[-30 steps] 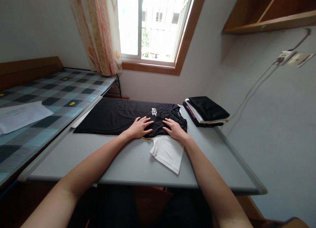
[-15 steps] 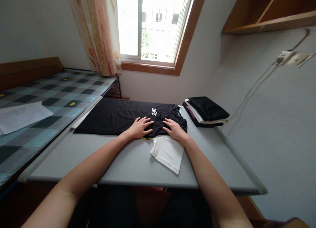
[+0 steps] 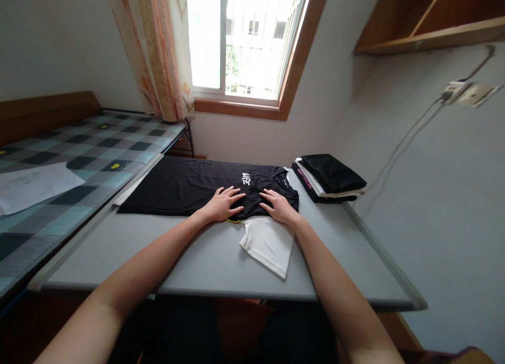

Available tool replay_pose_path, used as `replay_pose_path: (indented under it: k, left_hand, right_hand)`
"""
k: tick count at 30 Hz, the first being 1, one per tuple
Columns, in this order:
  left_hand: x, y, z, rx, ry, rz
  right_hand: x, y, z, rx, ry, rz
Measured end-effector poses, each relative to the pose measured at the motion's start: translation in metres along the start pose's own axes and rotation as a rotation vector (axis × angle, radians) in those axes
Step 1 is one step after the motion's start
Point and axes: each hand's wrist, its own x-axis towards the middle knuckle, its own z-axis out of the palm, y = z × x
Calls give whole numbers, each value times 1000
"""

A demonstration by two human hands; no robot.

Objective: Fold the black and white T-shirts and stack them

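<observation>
A black T-shirt (image 3: 181,188) lies flat on the grey table, its collar to the right and white lettering on its chest. My left hand (image 3: 224,203) rests palm down on the shirt's near edge, fingers spread. To its right, my right hand (image 3: 278,206) lies the same way near the collar, fingers spread and pointing left. A white sleeve (image 3: 270,243) sticks out toward me from the shirt's near side, between my forearms. A thin yellow strip shows at the shirt's edge beside my left hand.
Folded clothes (image 3: 329,177) are stacked at the table's (image 3: 355,259) far right corner. On the left stands a bed with a checked mattress (image 3: 94,153) and a sheet of paper (image 3: 35,188). A curtain (image 3: 158,53), a window and a wall socket with cables (image 3: 453,93) surround the table.
</observation>
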Motion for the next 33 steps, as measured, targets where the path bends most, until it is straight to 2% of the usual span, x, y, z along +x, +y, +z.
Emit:
replay_pose_path:
  k: [33]
  left_hand:
    - [0,0,1,8,-4,-10]
  right_hand:
    - [-1,-3,-2,-1,1,-3]
